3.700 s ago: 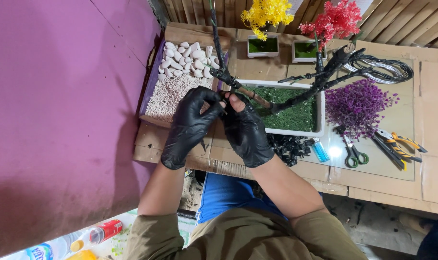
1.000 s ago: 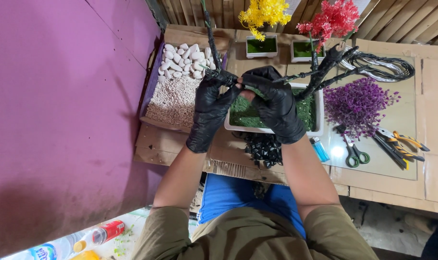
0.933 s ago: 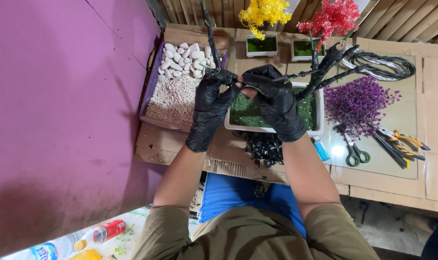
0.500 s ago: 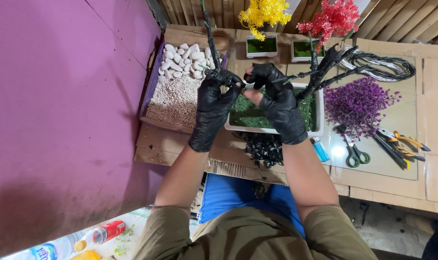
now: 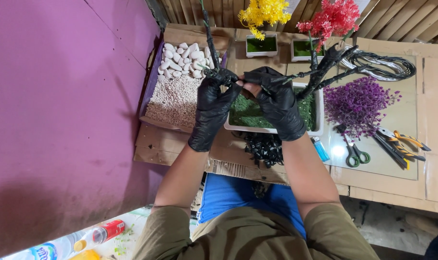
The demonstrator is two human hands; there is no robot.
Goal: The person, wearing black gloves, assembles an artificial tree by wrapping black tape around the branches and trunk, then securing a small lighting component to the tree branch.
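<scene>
My left hand and right hand, black-gloved: fingers pinching black wire branch above white planter tray. Risk, my guess: grip slips, branch springs back, knocks red flowers; wire end tears glove.

Black branch cut off at top edge, its stem hidden inside gloved hands (bottles cropped below)

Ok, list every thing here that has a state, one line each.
left hand: gloved, gripping the black wire tree
right hand: gloved, gripping the same tree
black wire tree: held over the tray
white tray: filled with green moss
scissors: shut, lying flat
cardboard box: open, holding pebbles
</scene>
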